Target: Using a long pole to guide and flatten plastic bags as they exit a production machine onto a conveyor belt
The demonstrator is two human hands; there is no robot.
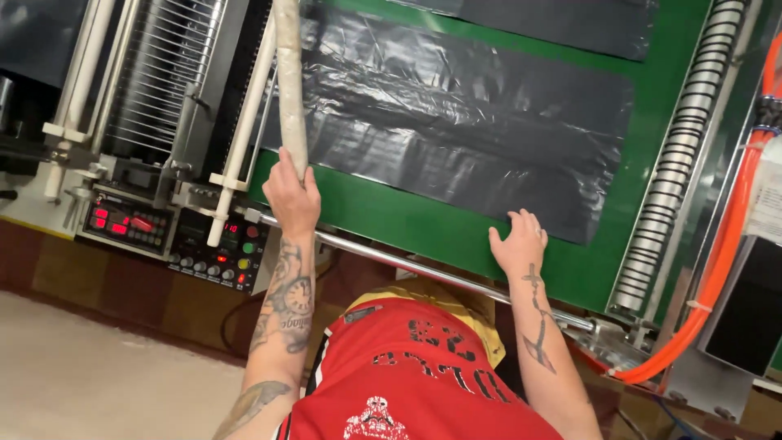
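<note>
My left hand is closed around the lower end of a long beige tube that runs up along the left edge of the green belt. My right hand lies flat with fingers spread, on the near corner of a wide black plastic sheet spread on the belt. Both forearms are tattooed, and my red jersey fills the bottom of the view.
A control panel with red displays, knobs and coloured buttons sits at the left, under white rods and a wire rack. A steel bar runs along the belt's near edge. A coiled roller and orange hoses stand on the right.
</note>
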